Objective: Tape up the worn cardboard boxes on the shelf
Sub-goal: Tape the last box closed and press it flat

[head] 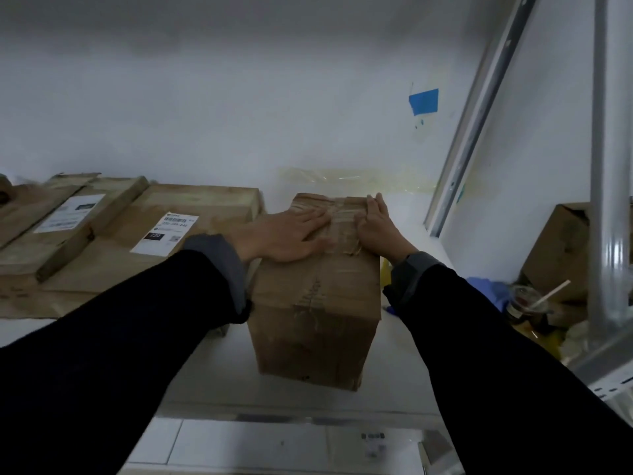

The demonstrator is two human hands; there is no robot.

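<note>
A worn brown cardboard box (315,313) stands on the white shelf (212,371), its top and front crossed by wrinkled clear tape (342,217). My left hand (287,234) lies flat on the left half of the box top, fingers straight and spread. My right hand (378,224) presses flat on the right half of the top, fingers pointing towards the wall, beside the tape strip. No tape roll is in view.
Flat cardboard parcels (113,241) with white labels lie on the shelf to the left. A metal shelf post (609,186) rises at the right. Behind it sit another carton (561,248), a plastic cup with a straw (527,299) and blue gloves (489,289).
</note>
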